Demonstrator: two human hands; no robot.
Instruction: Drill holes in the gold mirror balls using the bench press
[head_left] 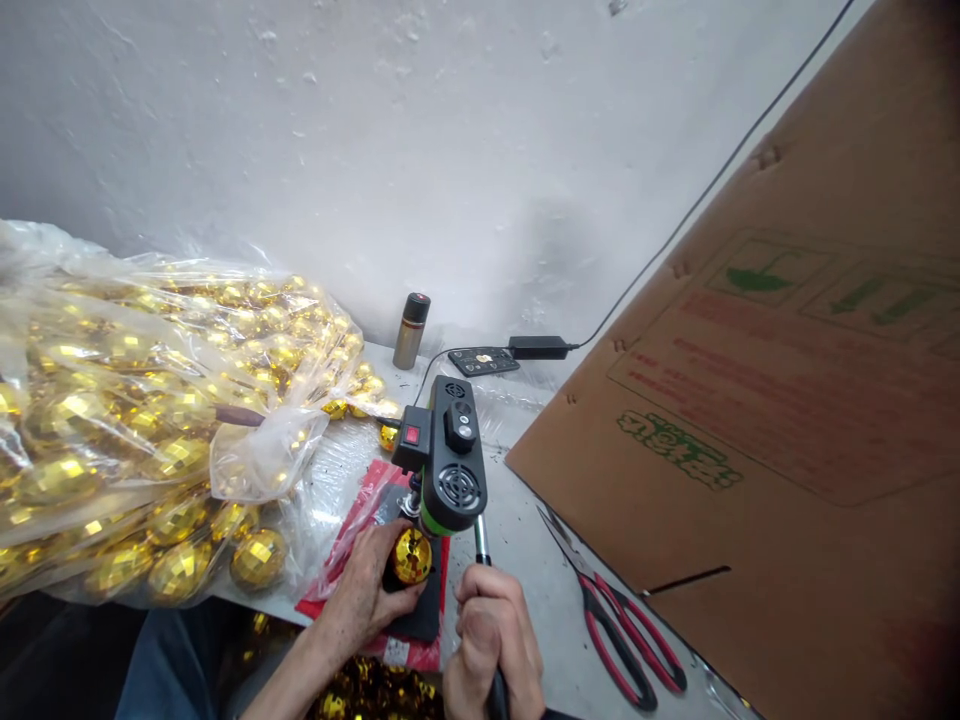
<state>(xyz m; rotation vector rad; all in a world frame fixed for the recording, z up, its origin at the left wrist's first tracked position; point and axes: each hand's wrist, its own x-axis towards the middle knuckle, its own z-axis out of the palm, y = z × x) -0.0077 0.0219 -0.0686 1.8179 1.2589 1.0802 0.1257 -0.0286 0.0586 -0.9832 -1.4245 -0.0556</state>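
Note:
A small black bench machine (442, 440) with round vents and a red switch stands on a black base plate (421, 625). Below its head, my left hand (369, 578) is closed around the side of a shiny gold mirrored ball (412, 556), which sits over the plate. My right hand (491, 635) is wrapped round the black-gripped lever (481, 540) at the machine's right side. The machine's head hides whatever part meets the ball from above.
Left of the machine lies a large clear plastic bag (270, 460) full of gold balls. Red-handled shears (611, 620) and a big cardboard box (712, 400) are at the right. Behind stand a dark-capped bottle (412, 332), a phone (484, 361) and a black power adapter (538, 347).

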